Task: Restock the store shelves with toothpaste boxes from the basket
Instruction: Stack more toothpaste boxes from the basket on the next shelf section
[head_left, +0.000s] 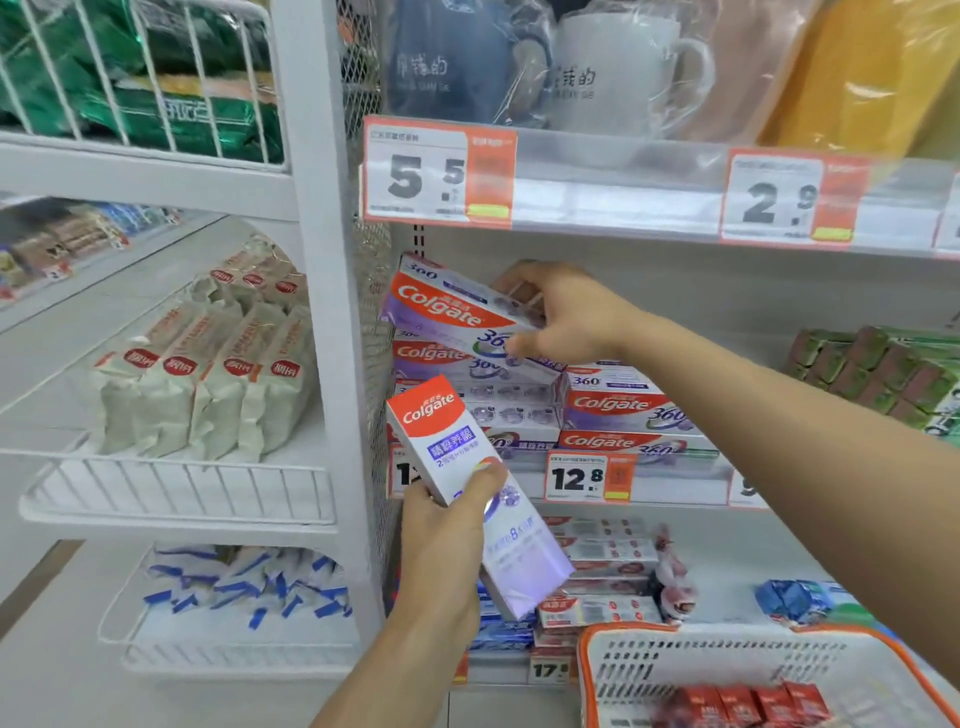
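The right hand has its fingers curled over the top edge and right end of a Colgate 360 box, thumb beneath, so the box is pinched at that end. The box's long axis runs left to right, tilted a little, with the left end higher and close to the mesh side panel at the far left of the shelf. It hangs just above the left stack of boxes, its lower right corner touching or nearly touching the top one; I cannot tell which. The next move looks like levelling it and lowering it flat onto that stack.

The left hand is nearer and lower, gripping a second toothpaste box around its middle, long axis slanted from upper left to lower right. Its top is orange-red with the white brand name; below that it is white fading to pale violet.

A shorter right stack stands beside the left one, above the 12.8 price tag. The basket, white with an orange rim, sits near at lower right, holding small red packs.
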